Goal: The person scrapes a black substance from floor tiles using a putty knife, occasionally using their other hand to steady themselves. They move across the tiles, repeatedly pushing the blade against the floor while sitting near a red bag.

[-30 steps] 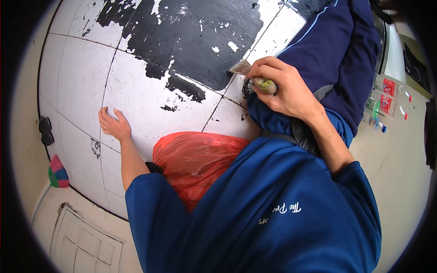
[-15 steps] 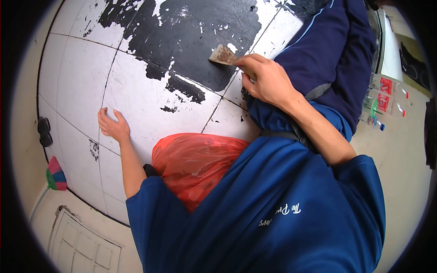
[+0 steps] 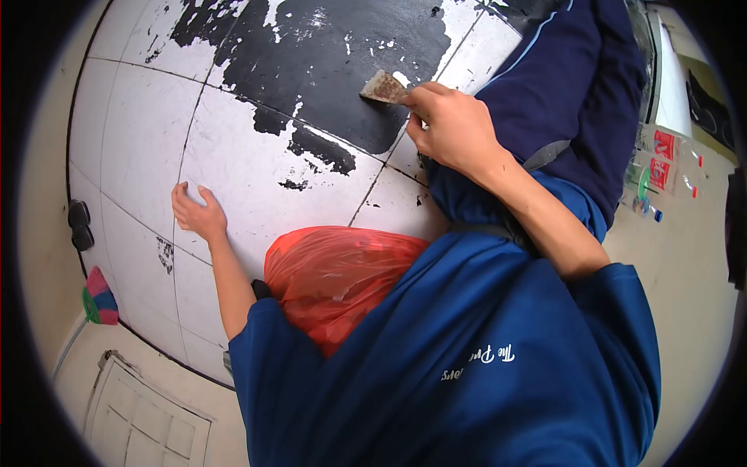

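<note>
My right hand (image 3: pixel 453 128) is closed around a scraper (image 3: pixel 385 87) with a rusty, paint-stained blade. The blade's edge touches the black paint layer (image 3: pixel 342 54), which covers part of the white floor tiles (image 3: pixel 241 156) and has ragged, peeled borders. The grip is mostly hidden inside my fingers. On the left, my left hand (image 3: pixel 199 212) rests on the tiles, thumb apart from the fingers, with nothing in it. A red plastic bag (image 3: pixel 342 272) lies between my arms, against my blue shirt.
Plastic bottles (image 3: pixel 657 167) with red labels lie at the right. By the left wall are a pair of dark slippers (image 3: pixel 79 226) and a pink, blue and green cloth piece (image 3: pixel 99 297). A white door (image 3: pixel 144 416) stands at the lower left.
The scraper blade has shifted slightly up across the black paint with my right hand. My left hand keeps its place on the tiles; the whole view has moved a little.
</note>
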